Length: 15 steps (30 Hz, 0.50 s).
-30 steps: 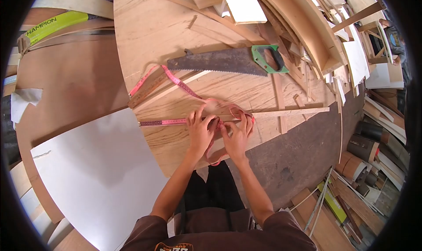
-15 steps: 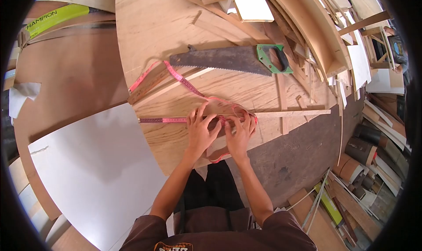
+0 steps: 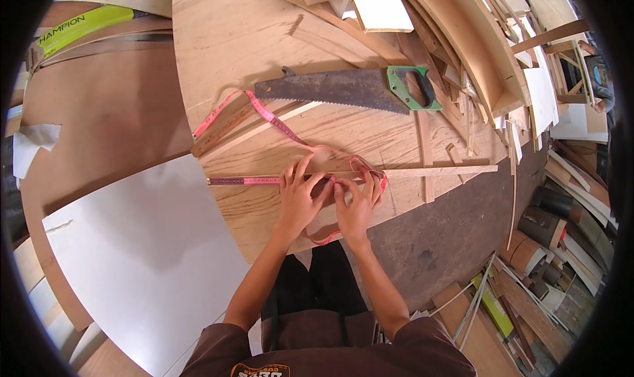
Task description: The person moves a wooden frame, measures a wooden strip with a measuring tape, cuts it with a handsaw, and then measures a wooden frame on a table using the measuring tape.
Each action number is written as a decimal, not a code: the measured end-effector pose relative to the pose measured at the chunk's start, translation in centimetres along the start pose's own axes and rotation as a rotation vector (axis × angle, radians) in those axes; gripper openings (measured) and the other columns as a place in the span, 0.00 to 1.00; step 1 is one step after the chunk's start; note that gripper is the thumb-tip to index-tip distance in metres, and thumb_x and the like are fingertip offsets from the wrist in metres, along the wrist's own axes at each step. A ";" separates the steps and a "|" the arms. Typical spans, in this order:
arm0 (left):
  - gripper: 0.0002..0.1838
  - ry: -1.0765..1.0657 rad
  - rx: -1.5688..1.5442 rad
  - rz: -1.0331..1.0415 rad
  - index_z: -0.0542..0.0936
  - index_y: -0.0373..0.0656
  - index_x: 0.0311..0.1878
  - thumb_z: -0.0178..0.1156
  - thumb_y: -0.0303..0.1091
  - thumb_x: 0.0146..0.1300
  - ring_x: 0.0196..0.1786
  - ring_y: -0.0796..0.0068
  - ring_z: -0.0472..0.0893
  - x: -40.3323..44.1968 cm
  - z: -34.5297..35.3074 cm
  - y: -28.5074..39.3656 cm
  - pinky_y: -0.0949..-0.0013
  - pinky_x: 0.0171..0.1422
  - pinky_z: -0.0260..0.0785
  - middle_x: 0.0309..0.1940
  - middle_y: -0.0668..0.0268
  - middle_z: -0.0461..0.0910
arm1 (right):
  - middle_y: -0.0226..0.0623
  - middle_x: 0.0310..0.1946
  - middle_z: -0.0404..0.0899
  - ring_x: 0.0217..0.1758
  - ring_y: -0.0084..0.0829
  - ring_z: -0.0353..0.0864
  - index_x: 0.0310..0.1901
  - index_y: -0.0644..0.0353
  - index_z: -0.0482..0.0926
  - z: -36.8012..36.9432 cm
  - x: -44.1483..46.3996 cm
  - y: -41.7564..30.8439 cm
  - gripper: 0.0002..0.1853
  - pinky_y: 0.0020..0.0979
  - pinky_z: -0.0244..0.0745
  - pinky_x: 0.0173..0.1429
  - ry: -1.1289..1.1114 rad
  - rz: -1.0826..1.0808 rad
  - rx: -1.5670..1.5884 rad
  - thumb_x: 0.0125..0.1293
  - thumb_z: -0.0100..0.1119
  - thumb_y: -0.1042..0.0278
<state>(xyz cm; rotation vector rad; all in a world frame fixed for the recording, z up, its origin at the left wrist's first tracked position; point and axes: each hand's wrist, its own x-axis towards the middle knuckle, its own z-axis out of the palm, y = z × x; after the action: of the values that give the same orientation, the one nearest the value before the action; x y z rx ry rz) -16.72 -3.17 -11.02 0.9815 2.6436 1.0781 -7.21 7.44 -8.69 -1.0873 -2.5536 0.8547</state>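
A pink tape measure [image 3: 254, 180] runs flat from the left edge of the plywood table to my hands, and more of it loops behind them and hangs near the front edge. My left hand [image 3: 302, 193] pinches the tape between thumb and fingers. Close beside it, my right hand [image 3: 356, 202] also grips the tape, the fingertips of both hands nearly touching. A thin wooden strip [image 3: 442, 171] extends right from under the hands. Behind them lies a handsaw [image 3: 330, 88] with a green handle.
The plywood table [image 3: 224, 40] carries wood offcuts and a curved wooden frame [image 3: 462, 40] at the back right. A white sheet [image 3: 145, 258] is at the left front. Boards and rolls [image 3: 541, 225] lie at the right. Part of another person [image 3: 599, 80] shows at the far right.
The view has shifted slightly, so the saw and offcuts appear a little further right. Both hands stay on the tape with small finger movements; the loop near the front edge has changed shape.
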 end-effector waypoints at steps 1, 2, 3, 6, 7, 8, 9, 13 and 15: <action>0.15 0.002 0.007 -0.004 0.89 0.47 0.47 0.75 0.43 0.62 0.71 0.47 0.66 0.0 0.1 -0.1 0.45 0.75 0.58 0.75 0.67 0.70 | 0.46 0.71 0.69 0.78 0.54 0.59 0.49 0.51 0.89 0.1 0.0 -0.1 0.10 0.61 0.47 0.79 -0.001 0.002 0.000 0.69 0.69 0.60; 0.15 0.004 0.013 -0.008 0.90 0.47 0.47 0.75 0.44 0.61 0.71 0.47 0.66 -0.1 0.2 -0.1 0.45 0.75 0.58 0.75 0.67 0.71 | 0.46 0.71 0.70 0.78 0.53 0.59 0.48 0.51 0.90 0.2 -0.1 -0.1 0.10 0.61 0.47 0.79 0.009 0.006 0.003 0.69 0.69 0.60; 0.15 0.002 0.012 -0.009 0.90 0.47 0.47 0.75 0.44 0.61 0.71 0.47 0.66 -0.1 0.3 -0.1 0.45 0.75 0.58 0.75 0.67 0.71 | 0.45 0.71 0.70 0.78 0.52 0.60 0.47 0.51 0.90 0.3 -0.1 -0.1 0.10 0.60 0.47 0.79 0.019 0.011 0.006 0.69 0.69 0.60; 0.14 0.004 0.011 -0.023 0.90 0.47 0.47 0.75 0.43 0.61 0.71 0.47 0.66 0.0 0.2 0.0 0.45 0.75 0.58 0.75 0.68 0.71 | 0.43 0.71 0.71 0.77 0.51 0.60 0.48 0.51 0.91 0.5 -0.2 -0.1 0.10 0.59 0.48 0.79 0.027 0.010 -0.001 0.69 0.69 0.60; 0.14 0.002 0.007 -0.032 0.90 0.47 0.46 0.75 0.43 0.61 0.71 0.47 0.66 0.0 0.2 0.1 0.45 0.75 0.58 0.75 0.68 0.71 | 0.43 0.71 0.71 0.77 0.51 0.60 0.48 0.51 0.91 0.6 -0.3 -0.1 0.10 0.59 0.48 0.79 0.026 0.012 0.000 0.69 0.69 0.60; 0.14 0.001 0.002 -0.042 0.90 0.47 0.46 0.75 0.43 0.61 0.71 0.47 0.66 0.0 0.1 0.2 0.45 0.75 0.58 0.75 0.68 0.71 | 0.42 0.71 0.71 0.77 0.51 0.61 0.48 0.51 0.91 0.6 -0.4 -0.1 0.10 0.59 0.48 0.79 0.026 0.004 -0.001 0.69 0.69 0.61; 0.14 -0.001 0.002 -0.042 0.90 0.47 0.46 0.75 0.43 0.61 0.71 0.47 0.66 0.0 0.1 0.3 0.45 0.75 0.58 0.75 0.68 0.71 | 0.41 0.71 0.71 0.77 0.50 0.61 0.48 0.50 0.91 0.6 -0.4 -0.2 0.10 0.58 0.48 0.79 0.026 -0.003 -0.003 0.69 0.69 0.61; 0.13 0.012 -0.026 -0.044 0.90 0.48 0.46 0.76 0.41 0.61 0.70 0.47 0.66 0.2 0.1 0.4 0.45 0.75 0.58 0.75 0.68 0.71 | 0.40 0.71 0.72 0.77 0.49 0.61 0.47 0.50 0.91 0.6 -0.5 -0.2 0.09 0.58 0.49 0.79 0.025 -0.005 -0.006 0.67 0.70 0.63; 0.13 0.011 -0.037 -0.046 0.89 0.48 0.45 0.76 0.41 0.61 0.70 0.47 0.66 0.3 -0.1 0.4 0.45 0.75 0.58 0.75 0.68 0.71 | 0.36 0.71 0.73 0.78 0.49 0.61 0.47 0.48 0.92 0.7 -0.5 -0.2 0.09 0.55 0.48 0.80 0.032 0.012 0.007 0.66 0.72 0.66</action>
<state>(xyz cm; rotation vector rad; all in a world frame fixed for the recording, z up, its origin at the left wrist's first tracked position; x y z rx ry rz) -16.73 -2.79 -10.64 0.9063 2.6312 1.1204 -7.21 6.67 -9.14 -1.1067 -2.5185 0.8424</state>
